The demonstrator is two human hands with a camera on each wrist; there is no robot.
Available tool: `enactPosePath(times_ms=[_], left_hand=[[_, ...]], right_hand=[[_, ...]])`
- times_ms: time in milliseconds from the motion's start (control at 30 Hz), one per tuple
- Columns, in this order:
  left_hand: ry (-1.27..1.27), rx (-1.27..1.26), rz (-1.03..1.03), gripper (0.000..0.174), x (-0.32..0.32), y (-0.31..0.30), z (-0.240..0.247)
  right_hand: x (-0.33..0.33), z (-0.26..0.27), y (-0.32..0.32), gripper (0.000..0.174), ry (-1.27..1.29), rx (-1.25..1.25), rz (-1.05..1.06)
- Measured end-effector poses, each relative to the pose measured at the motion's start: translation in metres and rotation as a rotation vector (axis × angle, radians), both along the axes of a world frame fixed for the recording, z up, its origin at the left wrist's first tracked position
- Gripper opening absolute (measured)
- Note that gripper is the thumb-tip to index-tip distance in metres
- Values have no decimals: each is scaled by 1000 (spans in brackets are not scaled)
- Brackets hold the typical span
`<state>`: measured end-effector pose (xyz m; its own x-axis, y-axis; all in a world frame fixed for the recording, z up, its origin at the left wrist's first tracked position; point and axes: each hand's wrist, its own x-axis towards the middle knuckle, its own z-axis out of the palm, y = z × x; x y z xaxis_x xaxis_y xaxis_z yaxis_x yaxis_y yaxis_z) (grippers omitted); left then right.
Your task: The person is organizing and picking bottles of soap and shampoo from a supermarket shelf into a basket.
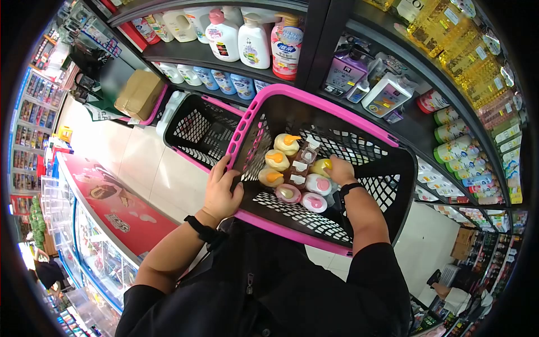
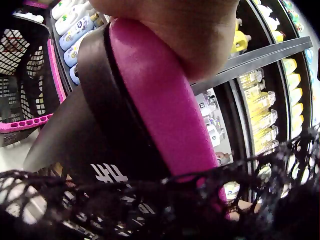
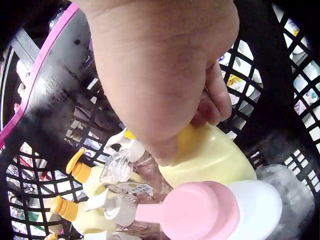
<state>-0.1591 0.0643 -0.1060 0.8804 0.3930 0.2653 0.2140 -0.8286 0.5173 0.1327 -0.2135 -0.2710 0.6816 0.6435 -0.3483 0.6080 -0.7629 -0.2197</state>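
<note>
A black plastic basket with a pink rim (image 1: 328, 244) stands tilted before me. My left hand (image 1: 222, 194) grips its left rim, thumb on the inner side; in the left wrist view the palm presses on the pink edge (image 2: 155, 90). Inside the basket, my right hand (image 1: 341, 170) holds a pale yellow pump bottle (image 3: 212, 157) by its darker yellow top. Beside it stand a white bottle with a pink pump (image 3: 197, 210), several cream bottles with orange pumps (image 1: 276, 159) and clear bottles with white pumps (image 1: 301, 167). The right fingertips are partly hidden behind the bottle top.
A second black basket (image 1: 205, 126) is on the floor to the left, near a cardboard box (image 1: 140, 94). Shelves ahead carry white pump bottles (image 1: 254, 42) and, at right, yellow oil-like bottles (image 1: 460, 59). A red-sided display counter (image 1: 115, 202) is at the left.
</note>
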Motion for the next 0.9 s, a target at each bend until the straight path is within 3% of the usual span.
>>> enactPosePath(times_ms=[300,367,500,567,633,733,833,900], left_hand=[[-3,-39,-21,33,-3,4,2],[-20,-69,-65,37,-4,8,1],[-55,-150,-145,61,-7,27,11],[-112,-79,-174,70,3,60,16],[-213,-67,-159,72,25,104,11],[-271,-22,-104,72,71,186,4],[-241,-131,-43,65,128,256,5],[-320,-170,-58,62,168,291,14]], right_hand=[[-5,-9,-7,48,48,119,-127],[-4,8,-6,54,136,53,-147],[0,27,-17,59,195,47,-201],[-5,50,-20,58,258,25,-300],[-11,52,-36,52,154,117,-218],[-52,131,-20,46,249,168,-338],[-109,194,5,43,256,261,-433],[-152,206,16,42,175,279,-423]])
